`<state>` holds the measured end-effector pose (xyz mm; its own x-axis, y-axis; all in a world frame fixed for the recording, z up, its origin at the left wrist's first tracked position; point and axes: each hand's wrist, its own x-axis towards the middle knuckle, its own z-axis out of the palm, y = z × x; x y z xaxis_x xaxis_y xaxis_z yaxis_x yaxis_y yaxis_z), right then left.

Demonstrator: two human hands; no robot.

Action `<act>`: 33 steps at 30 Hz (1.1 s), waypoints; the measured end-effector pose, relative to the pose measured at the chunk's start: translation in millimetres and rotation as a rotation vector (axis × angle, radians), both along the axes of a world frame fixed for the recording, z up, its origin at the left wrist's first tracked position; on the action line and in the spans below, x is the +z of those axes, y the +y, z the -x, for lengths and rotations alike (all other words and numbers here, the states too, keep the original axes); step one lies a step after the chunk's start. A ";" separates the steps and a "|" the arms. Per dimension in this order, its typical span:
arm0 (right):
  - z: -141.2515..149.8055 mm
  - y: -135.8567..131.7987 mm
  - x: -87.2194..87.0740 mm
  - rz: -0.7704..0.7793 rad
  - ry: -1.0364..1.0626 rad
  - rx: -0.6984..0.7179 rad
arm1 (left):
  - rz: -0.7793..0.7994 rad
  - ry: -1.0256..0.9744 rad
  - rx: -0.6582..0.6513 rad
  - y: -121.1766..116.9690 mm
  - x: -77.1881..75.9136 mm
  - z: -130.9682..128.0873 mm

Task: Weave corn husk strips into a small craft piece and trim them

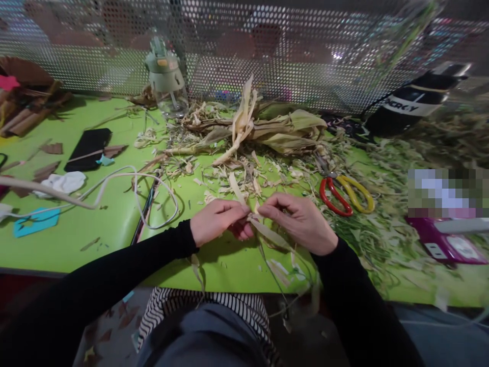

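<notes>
Over the front of the green table, my left hand and my right hand meet, fingertips almost touching. Both pinch a pale strip of dried corn husk; one end rises past my left thumb, the other droops below my right palm. The exact grip is partly hidden by the fingers. Beyond my hands lies a bundle of dried corn husks, with one pale peeled husk sticking up from it. Scissors with one red and one yellow handle lie right of my right hand.
A clear-bottomed bottle stands at the back against a perforated metal screen; a black bottle leans at right. Husk scraps cover the right side. A black phone, white cable and magenta device lie around.
</notes>
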<state>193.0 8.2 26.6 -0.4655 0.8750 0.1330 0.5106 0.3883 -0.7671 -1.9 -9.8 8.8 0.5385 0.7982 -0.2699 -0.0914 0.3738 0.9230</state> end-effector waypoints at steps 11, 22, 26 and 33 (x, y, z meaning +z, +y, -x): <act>-6.8 -1.3 10.3 0.038 0.081 -0.061 | -0.136 -0.035 0.035 -0.1 6.2 2.9; 0.6 -0.4 4.2 -0.050 -0.090 0.076 | -0.163 -0.038 0.181 2.0 -6.3 -3.7; 3.8 -2.3 1.5 -0.117 -0.058 0.078 | -0.164 0.057 0.215 1.6 -7.3 -3.7; 10.1 -5.3 -4.8 -0.152 -0.098 0.019 | -0.185 0.166 0.250 0.6 -8.4 -3.5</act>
